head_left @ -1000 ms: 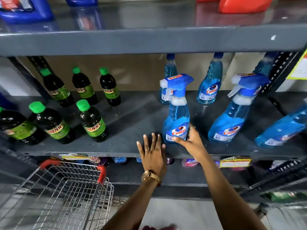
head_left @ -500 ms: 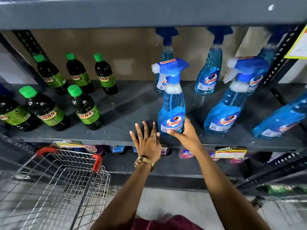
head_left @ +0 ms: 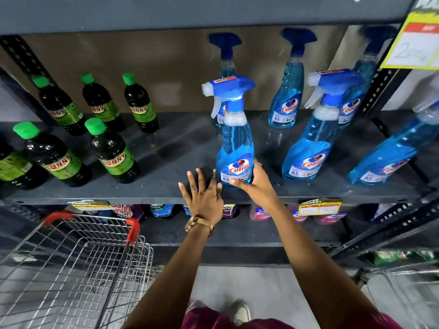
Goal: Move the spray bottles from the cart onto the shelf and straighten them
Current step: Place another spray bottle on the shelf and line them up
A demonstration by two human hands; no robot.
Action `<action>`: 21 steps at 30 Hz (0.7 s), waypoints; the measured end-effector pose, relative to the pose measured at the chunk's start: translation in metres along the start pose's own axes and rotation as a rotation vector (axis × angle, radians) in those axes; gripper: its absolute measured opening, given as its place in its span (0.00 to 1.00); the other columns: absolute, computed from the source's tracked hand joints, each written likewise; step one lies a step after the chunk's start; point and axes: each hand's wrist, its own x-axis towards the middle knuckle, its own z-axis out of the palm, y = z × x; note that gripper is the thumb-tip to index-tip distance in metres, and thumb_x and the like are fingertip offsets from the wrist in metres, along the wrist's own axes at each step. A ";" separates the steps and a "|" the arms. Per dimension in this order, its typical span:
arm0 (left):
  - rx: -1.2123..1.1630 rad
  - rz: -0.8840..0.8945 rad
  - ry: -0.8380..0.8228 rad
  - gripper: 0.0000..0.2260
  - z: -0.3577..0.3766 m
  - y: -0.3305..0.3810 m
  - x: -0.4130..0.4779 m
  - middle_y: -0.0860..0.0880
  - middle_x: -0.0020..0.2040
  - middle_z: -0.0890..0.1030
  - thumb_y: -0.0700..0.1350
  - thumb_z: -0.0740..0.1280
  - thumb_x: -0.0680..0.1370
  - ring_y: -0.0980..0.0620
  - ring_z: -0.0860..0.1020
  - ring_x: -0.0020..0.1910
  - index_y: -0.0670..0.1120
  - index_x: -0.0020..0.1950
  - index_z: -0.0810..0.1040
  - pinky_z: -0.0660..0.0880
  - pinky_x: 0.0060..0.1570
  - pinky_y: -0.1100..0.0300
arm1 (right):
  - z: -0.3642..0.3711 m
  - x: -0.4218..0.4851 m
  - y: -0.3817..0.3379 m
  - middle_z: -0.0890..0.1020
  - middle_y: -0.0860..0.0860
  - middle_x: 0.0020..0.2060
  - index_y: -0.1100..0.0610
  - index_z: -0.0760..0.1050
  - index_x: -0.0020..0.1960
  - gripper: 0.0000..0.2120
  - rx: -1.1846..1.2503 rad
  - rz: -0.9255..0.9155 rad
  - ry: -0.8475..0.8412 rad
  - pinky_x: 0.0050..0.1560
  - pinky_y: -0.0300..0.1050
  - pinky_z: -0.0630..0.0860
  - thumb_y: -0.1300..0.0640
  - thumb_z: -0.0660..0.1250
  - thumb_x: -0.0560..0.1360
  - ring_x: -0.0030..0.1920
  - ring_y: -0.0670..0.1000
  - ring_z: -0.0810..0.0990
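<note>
A blue Colin spray bottle (head_left: 235, 138) stands upright near the front edge of the dark grey shelf (head_left: 166, 191). My right hand (head_left: 257, 184) grips its base from the right, thumb across the label. My left hand (head_left: 204, 195) lies flat on the shelf just left of the bottle, fingers spread, thumb touching its base. Another front-row spray bottle (head_left: 313, 136) stands to the right, and a further one (head_left: 392, 150) leans at the far right. Three more spray bottles, such as one (head_left: 287, 96), stand in the back row. The wire cart (head_left: 71, 269) is at the lower left; no bottles show in it.
Several dark Sunny bottles with green caps (head_left: 111, 150) fill the shelf's left half. A yellow price sign (head_left: 413, 41) hangs at the upper right. Pouches (head_left: 161, 210) line the lower shelf behind price tags. A second wire cart (head_left: 403, 293) shows at the lower right.
The view has dipped lower, so the upper shelf's goods have left the frame. Both hands stay at the front spray bottle's base; my left thumb now touches it.
</note>
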 end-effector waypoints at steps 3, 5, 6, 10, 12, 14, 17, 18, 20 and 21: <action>-0.003 0.002 0.001 0.20 0.000 0.000 0.000 0.43 0.78 0.48 0.52 0.48 0.82 0.43 0.37 0.76 0.54 0.74 0.58 0.30 0.69 0.41 | -0.001 0.000 -0.002 0.77 0.37 0.49 0.50 0.68 0.59 0.26 -0.006 0.003 -0.005 0.46 0.25 0.74 0.59 0.76 0.67 0.48 0.30 0.78; -0.005 0.003 0.000 0.20 0.000 -0.001 0.000 0.43 0.78 0.48 0.52 0.48 0.82 0.43 0.38 0.76 0.54 0.74 0.58 0.30 0.69 0.41 | 0.000 -0.001 -0.002 0.77 0.36 0.49 0.48 0.67 0.58 0.26 -0.008 -0.003 0.002 0.46 0.25 0.74 0.59 0.76 0.67 0.48 0.30 0.77; -0.008 0.005 -0.001 0.20 0.000 -0.001 0.000 0.43 0.78 0.48 0.52 0.48 0.82 0.43 0.38 0.76 0.54 0.74 0.58 0.30 0.69 0.41 | 0.000 -0.001 -0.001 0.78 0.37 0.50 0.48 0.67 0.59 0.26 -0.009 -0.003 0.003 0.46 0.26 0.74 0.58 0.77 0.67 0.49 0.32 0.78; -0.015 0.024 0.012 0.20 0.000 -0.003 -0.001 0.43 0.78 0.49 0.51 0.49 0.82 0.43 0.41 0.76 0.53 0.74 0.59 0.32 0.70 0.41 | 0.000 0.000 0.001 0.78 0.44 0.53 0.52 0.68 0.62 0.28 -0.010 -0.008 0.004 0.52 0.33 0.77 0.57 0.77 0.67 0.53 0.40 0.78; -0.020 0.030 0.020 0.19 -0.001 -0.003 -0.002 0.43 0.78 0.50 0.51 0.49 0.82 0.43 0.41 0.76 0.52 0.73 0.60 0.33 0.71 0.41 | 0.000 0.001 0.001 0.79 0.46 0.55 0.54 0.67 0.64 0.30 -0.006 -0.007 -0.003 0.56 0.37 0.77 0.57 0.77 0.67 0.55 0.42 0.78; -0.032 0.030 0.023 0.19 -0.001 -0.004 -0.002 0.43 0.78 0.50 0.51 0.50 0.82 0.43 0.42 0.76 0.52 0.73 0.61 0.33 0.70 0.41 | 0.000 0.003 0.003 0.79 0.49 0.57 0.55 0.67 0.65 0.31 0.001 -0.003 -0.011 0.57 0.40 0.77 0.57 0.77 0.66 0.56 0.44 0.79; -0.036 0.027 0.028 0.19 -0.001 -0.004 -0.001 0.43 0.78 0.50 0.51 0.50 0.82 0.43 0.40 0.76 0.51 0.73 0.61 0.31 0.70 0.42 | -0.001 0.004 0.003 0.78 0.50 0.59 0.54 0.67 0.65 0.31 -0.004 -0.006 -0.029 0.56 0.38 0.76 0.57 0.77 0.67 0.56 0.45 0.78; -0.034 0.026 0.027 0.19 -0.001 -0.004 -0.001 0.43 0.78 0.50 0.51 0.50 0.82 0.43 0.40 0.76 0.51 0.73 0.61 0.30 0.69 0.42 | 0.000 0.004 0.003 0.78 0.49 0.58 0.54 0.67 0.64 0.30 -0.008 -0.011 -0.033 0.55 0.36 0.76 0.57 0.77 0.67 0.56 0.44 0.78; -0.029 0.027 0.027 0.19 0.001 -0.003 -0.001 0.43 0.78 0.50 0.51 0.50 0.82 0.43 0.40 0.76 0.51 0.73 0.61 0.30 0.69 0.43 | 0.000 0.004 0.003 0.78 0.49 0.57 0.53 0.67 0.64 0.30 -0.002 -0.015 -0.032 0.53 0.33 0.76 0.57 0.77 0.67 0.54 0.42 0.78; -0.026 0.030 0.033 0.19 0.001 -0.004 -0.001 0.43 0.78 0.50 0.51 0.50 0.82 0.43 0.40 0.76 0.51 0.73 0.61 0.30 0.69 0.43 | 0.000 0.003 0.003 0.78 0.49 0.58 0.53 0.67 0.64 0.30 -0.001 -0.017 -0.027 0.54 0.34 0.77 0.57 0.77 0.67 0.54 0.42 0.78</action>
